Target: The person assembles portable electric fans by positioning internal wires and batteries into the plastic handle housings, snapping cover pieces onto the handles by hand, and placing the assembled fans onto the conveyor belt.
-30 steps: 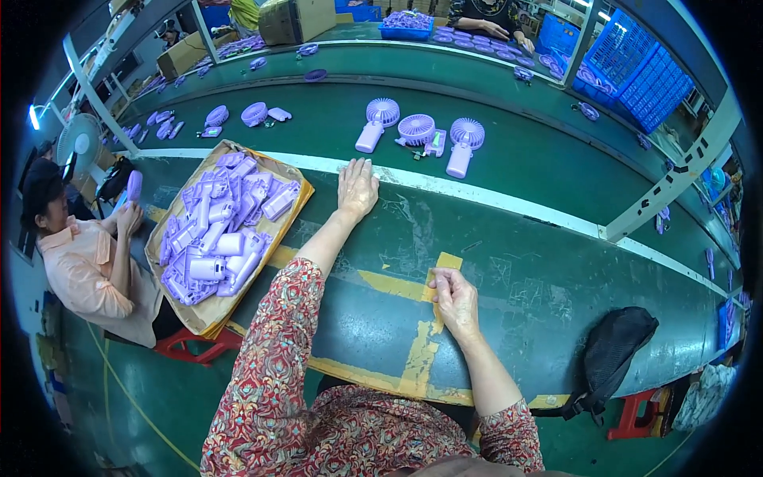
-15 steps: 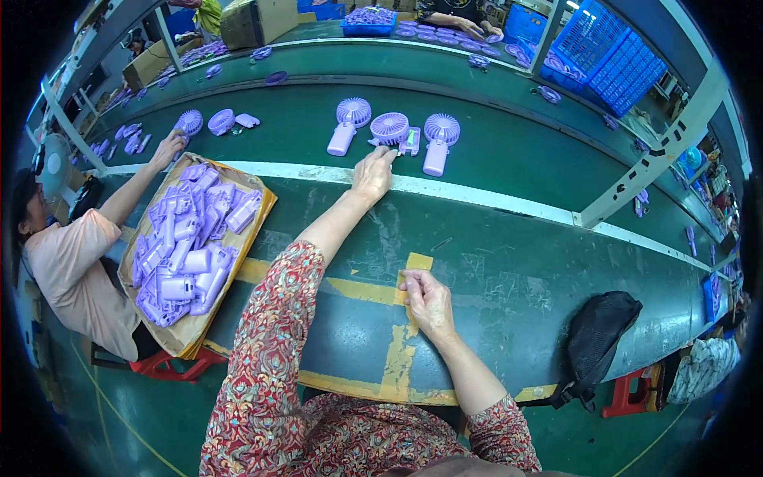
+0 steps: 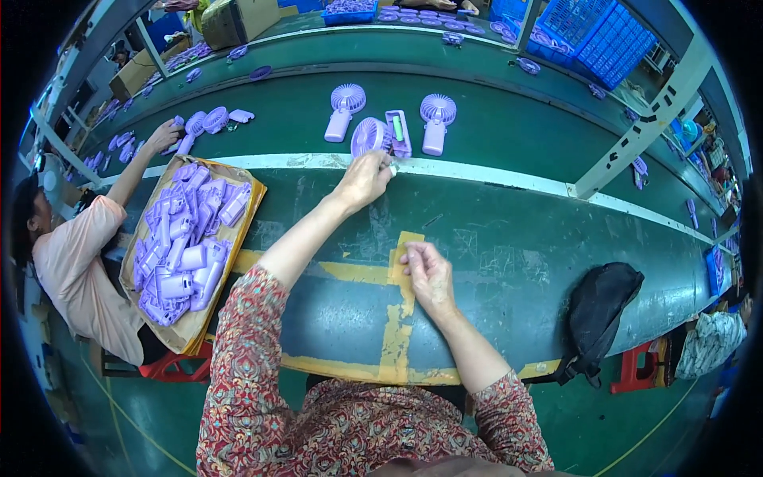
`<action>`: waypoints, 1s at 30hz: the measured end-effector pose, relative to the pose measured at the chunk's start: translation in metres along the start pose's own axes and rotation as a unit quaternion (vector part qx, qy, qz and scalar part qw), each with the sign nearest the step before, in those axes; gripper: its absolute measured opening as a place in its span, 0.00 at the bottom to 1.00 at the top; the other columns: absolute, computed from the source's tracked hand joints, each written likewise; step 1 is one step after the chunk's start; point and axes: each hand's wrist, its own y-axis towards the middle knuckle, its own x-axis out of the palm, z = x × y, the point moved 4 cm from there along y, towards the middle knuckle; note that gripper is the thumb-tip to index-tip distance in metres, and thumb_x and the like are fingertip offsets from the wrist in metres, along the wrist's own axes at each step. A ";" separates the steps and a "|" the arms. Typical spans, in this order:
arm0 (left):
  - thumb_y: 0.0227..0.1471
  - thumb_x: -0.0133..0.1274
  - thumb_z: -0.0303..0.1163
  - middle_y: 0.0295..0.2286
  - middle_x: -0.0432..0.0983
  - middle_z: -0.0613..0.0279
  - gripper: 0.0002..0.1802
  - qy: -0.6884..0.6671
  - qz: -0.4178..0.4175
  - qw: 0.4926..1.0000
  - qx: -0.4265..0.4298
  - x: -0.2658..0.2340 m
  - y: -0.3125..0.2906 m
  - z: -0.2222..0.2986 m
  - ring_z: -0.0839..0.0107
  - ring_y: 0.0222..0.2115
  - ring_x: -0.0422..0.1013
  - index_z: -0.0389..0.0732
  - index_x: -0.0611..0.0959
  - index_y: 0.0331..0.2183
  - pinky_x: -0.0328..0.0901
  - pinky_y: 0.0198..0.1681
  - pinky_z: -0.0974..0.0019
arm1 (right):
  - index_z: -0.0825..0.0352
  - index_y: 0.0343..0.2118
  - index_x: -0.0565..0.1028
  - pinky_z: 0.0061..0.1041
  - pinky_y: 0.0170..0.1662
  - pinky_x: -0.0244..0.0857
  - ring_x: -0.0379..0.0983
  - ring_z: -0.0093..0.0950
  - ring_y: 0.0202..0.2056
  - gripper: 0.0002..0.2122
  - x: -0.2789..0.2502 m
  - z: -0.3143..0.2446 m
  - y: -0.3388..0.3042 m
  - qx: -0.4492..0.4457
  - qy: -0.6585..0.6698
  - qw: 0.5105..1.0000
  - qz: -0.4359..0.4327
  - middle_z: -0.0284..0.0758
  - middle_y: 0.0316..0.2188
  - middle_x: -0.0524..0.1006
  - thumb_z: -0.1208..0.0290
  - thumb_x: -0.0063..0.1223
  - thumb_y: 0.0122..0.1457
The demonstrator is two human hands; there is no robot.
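My left hand [image 3: 366, 181] reaches over the white rail, its fingers closed on the lower edge of a purple handheld fan [image 3: 369, 136]. That fan's handle housing [image 3: 398, 133] is open beside the round head, showing a green cylinder inside. On either side lie two more purple fans, a left fan [image 3: 338, 124] and a right fan [image 3: 435, 137], both with whole handles. My right hand [image 3: 429, 280] is near me, above the yellow tape [image 3: 408, 246] on the table, with thumb and fingertips curled together. Whether anything small is between them I cannot make out.
To my left a carton tray [image 3: 251, 208] heaped with purple casing parts [image 3: 179, 246] lies on the table. A co-worker's hand [image 3: 164, 133] handles fans beyond it. A black bag [image 3: 602, 314] sits at the right. A metal post [image 3: 648, 119] rises from the rail.
My left hand has drawn the middle fan toward me and turned it, so its head stands more on edge. My right hand stays by the tape. The co-worker's fan has moved.
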 end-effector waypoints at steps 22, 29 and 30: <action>0.47 0.54 0.42 0.47 0.65 0.44 0.32 0.007 -0.029 0.998 -0.064 -0.055 -0.177 0.051 0.54 0.48 0.64 0.29 0.68 0.48 0.60 0.50 0.60 | 0.72 0.32 0.73 0.38 0.40 0.64 0.69 0.41 0.36 0.07 -0.007 -0.069 -0.050 -0.196 -0.464 0.844 -0.184 0.45 0.30 0.72 0.77 0.47 0.50; 0.42 0.60 0.49 0.41 0.72 0.42 0.43 -0.196 -0.209 0.942 -0.173 -0.028 -0.168 0.023 0.61 0.41 0.70 0.25 0.66 0.49 0.64 0.46 0.64 | 0.74 0.36 0.71 0.36 0.42 0.65 0.69 0.41 0.39 0.14 0.001 -0.069 -0.066 -0.247 -0.396 0.868 -0.171 0.46 0.35 0.72 0.73 0.56 0.47; 0.40 0.61 0.48 0.39 0.73 0.45 0.42 -0.203 -0.234 0.936 -0.165 -0.029 -0.169 0.021 0.63 0.40 0.71 0.26 0.68 0.48 0.65 0.44 0.65 | 0.73 0.35 0.71 0.36 0.41 0.65 0.69 0.41 0.39 0.15 0.002 -0.068 -0.065 -0.233 -0.390 0.873 -0.178 0.45 0.34 0.72 0.71 0.57 0.46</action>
